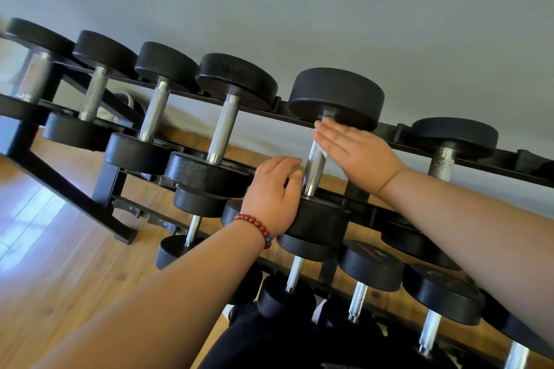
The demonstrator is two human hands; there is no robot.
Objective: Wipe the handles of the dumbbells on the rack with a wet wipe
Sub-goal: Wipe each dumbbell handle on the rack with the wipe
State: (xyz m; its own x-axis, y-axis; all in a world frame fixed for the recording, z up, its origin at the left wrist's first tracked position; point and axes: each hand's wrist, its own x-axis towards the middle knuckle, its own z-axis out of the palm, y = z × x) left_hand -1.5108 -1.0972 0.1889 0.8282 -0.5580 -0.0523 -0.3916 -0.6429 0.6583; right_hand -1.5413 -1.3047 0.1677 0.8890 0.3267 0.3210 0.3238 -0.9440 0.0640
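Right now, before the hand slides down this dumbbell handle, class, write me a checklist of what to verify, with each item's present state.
1. The wipe lies under the right hand: ok, white edges show.
2. The right hand presses flat on the upper handle: ok.
3. The left hand rests on the near weight: ok.
4. The dumbbell sits on the rack: ok.
5. The wipe is wet enough: cannot tell.

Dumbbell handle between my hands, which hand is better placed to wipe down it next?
Right. The right hand lies flat across the handle with the white wipe pressed under its fingers. The left hand holds no wipe; it only rests on the near weight.
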